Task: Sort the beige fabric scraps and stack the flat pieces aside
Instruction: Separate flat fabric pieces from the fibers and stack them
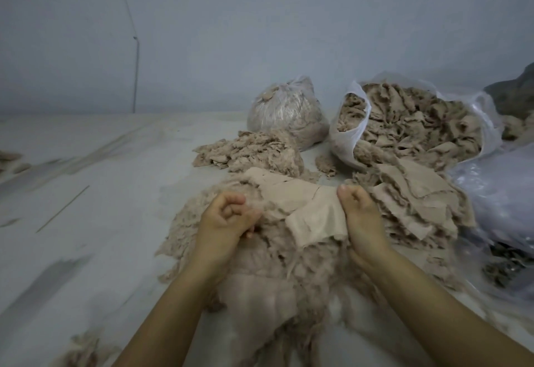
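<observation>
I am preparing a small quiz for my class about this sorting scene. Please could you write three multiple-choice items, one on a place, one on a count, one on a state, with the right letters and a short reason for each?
1. Where is the open plastic bag full of scraps?
A. at the far right, beyond the right hand
B. at the near left corner
C. hanging on the wall

2. How many hands touch the fabric?
A. none
B. one
C. two

3. What does the right hand do?
A. lies flat and idle
B. grips the edge of a flat beige piece
C. ties a bag

Key: 1 A, its mouth gapes beyond the right hand. 2 C, the left hand also grips scraps of the loose pile. 3 B, its fingers curl on the piece's edge.
</observation>
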{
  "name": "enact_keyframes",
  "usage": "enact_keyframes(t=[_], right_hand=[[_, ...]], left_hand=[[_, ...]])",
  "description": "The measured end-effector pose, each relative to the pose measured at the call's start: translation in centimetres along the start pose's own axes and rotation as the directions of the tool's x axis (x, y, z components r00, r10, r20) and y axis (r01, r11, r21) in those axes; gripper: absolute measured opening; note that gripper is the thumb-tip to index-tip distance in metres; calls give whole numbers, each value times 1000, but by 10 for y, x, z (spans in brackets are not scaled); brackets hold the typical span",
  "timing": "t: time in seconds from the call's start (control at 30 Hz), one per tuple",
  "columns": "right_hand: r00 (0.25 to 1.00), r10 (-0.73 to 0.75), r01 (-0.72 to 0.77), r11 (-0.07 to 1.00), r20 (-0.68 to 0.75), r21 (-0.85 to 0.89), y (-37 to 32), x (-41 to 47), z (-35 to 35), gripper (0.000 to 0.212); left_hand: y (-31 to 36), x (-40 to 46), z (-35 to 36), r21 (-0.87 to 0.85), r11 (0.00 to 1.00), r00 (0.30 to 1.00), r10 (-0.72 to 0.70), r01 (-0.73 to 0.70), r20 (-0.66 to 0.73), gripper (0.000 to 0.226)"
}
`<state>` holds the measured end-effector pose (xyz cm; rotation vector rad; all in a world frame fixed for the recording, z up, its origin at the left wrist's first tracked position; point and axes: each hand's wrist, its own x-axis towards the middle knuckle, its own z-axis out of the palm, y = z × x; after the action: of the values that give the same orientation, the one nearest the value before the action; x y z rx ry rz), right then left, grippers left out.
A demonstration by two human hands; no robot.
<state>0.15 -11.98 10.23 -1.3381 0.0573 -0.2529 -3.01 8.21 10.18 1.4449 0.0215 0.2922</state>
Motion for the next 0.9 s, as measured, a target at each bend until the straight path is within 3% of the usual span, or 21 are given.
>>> enact_keyframes(t=[0.1,0.2,0.3,0.37,0.43,0.5,0.57,0.63,0.7,0.77,0.9], right_hand=[[996,-33,41,995,88,-88,-3,-4,-17,22],[973,20,-26,999,230,21,6,-13,-29,24],[881,131,-156,988,455,18,17,-23,-38,20],[916,151,-126,988,371,-92,27,-23,-43,22],[988,80,-44,966,133,-255,33,-19,-47,19],[998,-59,53,907,-2,-417,31,-22,-49,15],[993,-71,107,899,99,-424,30,-33,-47,21],[948,128,-9,926,292,-376,31,-50,-37,29],[874,231,-52,919,427,-391,37,-62,-30,20],[845,214,-30,934,490,-356,41,-67,-24,6],[864,161,-36,965,477,-261,43,-66,-19,17]], left_hand=[[2,-2,15,15,989,985,-147,146,93,9],[-7,-9,34,54,927,910,-376,372,175,20],[-13,-17,51,-127,872,876,-450,473,175,22],[-13,-19,55,-246,841,877,-465,481,125,19],[-14,-19,56,-189,872,892,-445,451,79,22],[-13,-21,59,-144,890,901,-427,433,73,23],[-11,-20,63,-175,884,901,-424,433,87,20],[-8,-17,67,-226,877,906,-412,424,103,18],[-8,-13,69,-225,889,917,-381,398,120,15],[-9,-12,67,-224,900,925,-347,375,155,15],[-10,-15,51,-67,943,933,-308,325,186,20]])
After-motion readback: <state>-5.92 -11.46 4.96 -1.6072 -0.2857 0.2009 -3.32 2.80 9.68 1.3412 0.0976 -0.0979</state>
